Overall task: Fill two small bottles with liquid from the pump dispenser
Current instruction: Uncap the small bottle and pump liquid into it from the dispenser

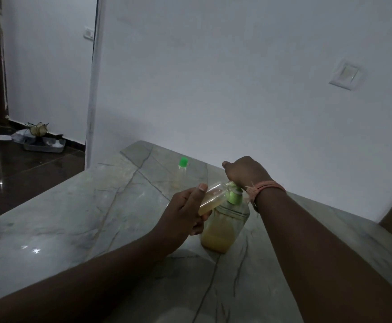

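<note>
**Small bottle held to the pump spout**

While it tilts on its side, the small clear bottle [211,198] holds amber liquid pooled along its lower wall, its mouth at the green pump head [234,194]. The left hand [188,213] grips it, thumb along the top. The right hand [246,171] rests curled on the pump head. Below stands the squarish, transparent pump dispenser [225,227], roughly half full of yellow liquid. Farther back on the glossy, veined grey marble counter [73,217] stands a second small bottle with a green cap [181,173].
</note>
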